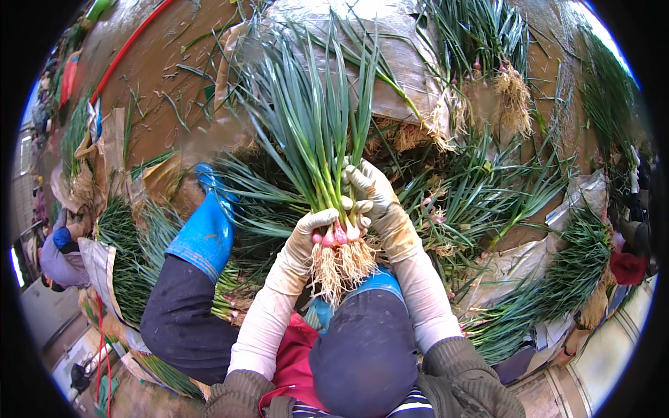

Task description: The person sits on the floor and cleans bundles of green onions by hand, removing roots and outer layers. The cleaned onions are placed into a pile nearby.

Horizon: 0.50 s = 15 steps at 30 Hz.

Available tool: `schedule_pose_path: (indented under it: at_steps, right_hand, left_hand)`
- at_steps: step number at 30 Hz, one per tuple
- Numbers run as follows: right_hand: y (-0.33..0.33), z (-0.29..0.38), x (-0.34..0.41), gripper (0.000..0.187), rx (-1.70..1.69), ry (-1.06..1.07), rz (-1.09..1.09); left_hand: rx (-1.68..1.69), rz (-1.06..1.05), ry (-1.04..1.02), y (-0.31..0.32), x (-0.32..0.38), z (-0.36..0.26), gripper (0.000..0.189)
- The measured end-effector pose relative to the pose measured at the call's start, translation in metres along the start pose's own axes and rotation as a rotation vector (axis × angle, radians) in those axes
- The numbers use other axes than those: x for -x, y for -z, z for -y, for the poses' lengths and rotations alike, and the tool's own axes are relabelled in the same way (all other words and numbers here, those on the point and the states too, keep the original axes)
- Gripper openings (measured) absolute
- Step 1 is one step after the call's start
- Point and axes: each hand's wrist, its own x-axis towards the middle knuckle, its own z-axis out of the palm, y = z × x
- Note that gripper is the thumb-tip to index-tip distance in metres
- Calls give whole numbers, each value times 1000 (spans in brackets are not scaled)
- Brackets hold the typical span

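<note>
Both hands wear soiled, pale gloves. My left hand (306,235) is closed around the lower stems of a bunch of green onion plants (326,188), whose pinkish bulbs and pale stringy roots hang below it. My right hand (368,193) is at the right side of the same bunch, its fingers curled round stems just above the bulbs. The long green leaves fan away from me over a plastic-covered bundle. Under and around the bunch lie loose plants (465,204) of the same kind, some with roots showing.
Blue rubber boots (204,235) stand among the plants. Beyond are a plastic-wrapped bundle (402,68), bunched plants (486,47) and wet brown ground with a red hose (130,47). More piles (569,261) lie right; at far left is another person (62,258).
</note>
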Motion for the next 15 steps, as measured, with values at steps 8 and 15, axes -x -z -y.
schedule_pose_path:
  at_steps: [8, 15]
  right_hand:
    - [-4, 3, 30, 29, -272, -22, 185]
    - [3, -10, 8, 21, 539, 300, -89]
  left_hand:
    - [33, 183, 26, 5, 7, 14, 63]
    - [-79, 25, 36, -6, 6, 10, 38]
